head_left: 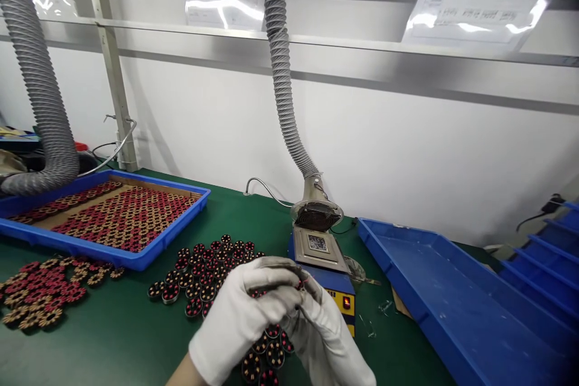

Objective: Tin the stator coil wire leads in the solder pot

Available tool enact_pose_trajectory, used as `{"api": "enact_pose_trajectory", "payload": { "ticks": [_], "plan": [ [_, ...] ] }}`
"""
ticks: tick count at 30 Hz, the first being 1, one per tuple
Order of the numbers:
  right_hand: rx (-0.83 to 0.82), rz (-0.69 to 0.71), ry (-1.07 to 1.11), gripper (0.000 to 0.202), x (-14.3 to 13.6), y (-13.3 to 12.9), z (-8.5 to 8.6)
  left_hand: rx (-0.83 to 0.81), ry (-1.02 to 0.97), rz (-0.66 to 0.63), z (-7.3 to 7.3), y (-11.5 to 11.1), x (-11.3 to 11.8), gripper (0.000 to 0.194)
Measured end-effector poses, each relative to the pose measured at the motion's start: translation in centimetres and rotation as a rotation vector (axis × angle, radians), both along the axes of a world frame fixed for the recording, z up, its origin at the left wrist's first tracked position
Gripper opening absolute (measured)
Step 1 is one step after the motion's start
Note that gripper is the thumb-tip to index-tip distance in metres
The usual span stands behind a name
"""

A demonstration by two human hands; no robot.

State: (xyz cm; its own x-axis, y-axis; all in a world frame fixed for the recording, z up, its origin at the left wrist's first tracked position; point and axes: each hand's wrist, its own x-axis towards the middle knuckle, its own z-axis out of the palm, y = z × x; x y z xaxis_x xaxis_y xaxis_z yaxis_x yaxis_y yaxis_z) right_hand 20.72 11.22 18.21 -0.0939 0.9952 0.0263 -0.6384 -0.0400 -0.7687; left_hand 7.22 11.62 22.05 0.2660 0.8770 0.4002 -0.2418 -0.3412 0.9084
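Both hands wear white gloves and meet at the lower centre of the head view. My left hand point(248, 307) is curled, its fingertips darkened with dirt. My right hand point(321, 329) presses against it from the right. Between the fingertips is a small dark part with a bit of red point(301, 284), mostly hidden by the gloves. Round black parts with red and tan pieces point(208, 274) lie on the green table behind and below the hands. Just beyond them stands a blue and yellow solder pot point(321, 253) with a square metal top.
A blue tray point(149, 256) of red and tan rings is at left, with loose rings point(40, 295) before it. A large blue tray point(452, 289) lies at right, beside stacked blue trays point(547, 253). An exhaust hose point(283, 66) hangs over the pot; small clear pieces point(371, 325) lie nearby.
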Motion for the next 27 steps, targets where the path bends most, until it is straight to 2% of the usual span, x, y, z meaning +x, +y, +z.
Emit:
{"api": "enact_pose_trajectory", "payload": {
  "ticks": [2, 6, 8, 11, 13, 15, 18, 20, 24, 27],
  "plan": [
    [-0.004, -0.024, -0.034, 0.039, 0.0, -0.1, 0.2, 0.017, -0.073, 0.045, -0.4, 0.2, 0.1, 0.017],
    [-0.005, -0.031, -0.042, 0.038, 0.1, -0.9, 1.0, -0.01, -0.219, 0.229, -0.8, 0.5, -0.5, 0.015],
    [0.009, -0.03, 0.006, 0.034, -0.2, -1.6, 1.6, -0.024, -0.145, 0.218, -0.4, 0.3, -0.7, 0.019],
    [0.016, -0.006, 0.084, 0.032, -1.0, -2.3, 2.1, 0.006, 0.029, 0.051, 0.1, 0.0, -0.2, 0.028],
    [-0.003, -0.001, 0.12, 0.031, -1.2, -2.5, 2.0, 0.045, -0.022, 0.009, 0.0, 0.0, 0.2, 0.022],
    [-0.034, 0.033, 0.158, 0.027, -1.1, -2.4, 1.7, 0.042, -0.13, 0.052, -0.2, 0.1, 0.2, 0.017],
    [-0.066, 0.184, 0.237, 0.024, -0.6, -2.3, 1.5, 0.081, -0.212, 0.222, -0.4, 0.2, -0.5, 0.015],
    [-0.053, 0.252, 0.311, 0.025, -0.5, -2.2, 1.7, 0.123, -0.109, 0.269, -0.2, 0.1, -0.9, 0.015],
    [-0.042, 0.276, 0.385, 0.03, -0.8, -2.0, 2.1, 0.318, 0.267, 0.171, 0.0, -0.3, -0.7, 0.048],
    [-0.042, 0.26, 0.347, 0.032, -1.0, -2.1, 2.0, 0.484, 0.266, 0.143, -0.1, -0.1, -0.7, 0.033]
  ]
}}
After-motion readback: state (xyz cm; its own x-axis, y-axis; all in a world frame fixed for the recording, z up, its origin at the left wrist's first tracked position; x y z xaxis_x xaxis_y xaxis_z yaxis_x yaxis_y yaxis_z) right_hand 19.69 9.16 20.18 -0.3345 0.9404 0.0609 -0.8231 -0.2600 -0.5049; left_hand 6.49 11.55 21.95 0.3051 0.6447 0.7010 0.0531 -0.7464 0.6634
